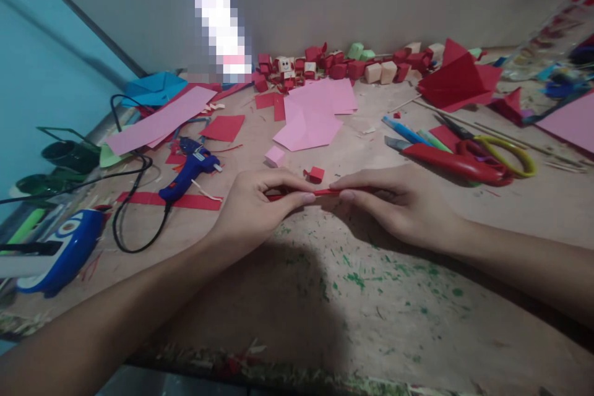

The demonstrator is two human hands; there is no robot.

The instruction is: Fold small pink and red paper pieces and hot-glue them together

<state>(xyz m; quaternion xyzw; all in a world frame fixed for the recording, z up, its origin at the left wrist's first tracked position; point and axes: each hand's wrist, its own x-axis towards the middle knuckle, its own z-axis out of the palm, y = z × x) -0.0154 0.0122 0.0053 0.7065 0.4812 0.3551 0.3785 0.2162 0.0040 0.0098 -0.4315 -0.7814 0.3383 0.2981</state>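
Between my two hands stretches a narrow red paper strip, held level just above the wooden table. My left hand pinches its left part between thumb and fingers. The right part is pinched the same way by my right hand. Most of the strip is hidden behind my fingers. Just beyond it lies a small red paper cube, and a pink paper cube sits to the left of that. Pink paper sheets lie farther back.
At left are a blue glue gun with a looping black cord, a flat red strip and a blue-and-white tape dispenser. Right of centre lie yellow-handled scissors and a red cutter. Small paper cubes line the wall.
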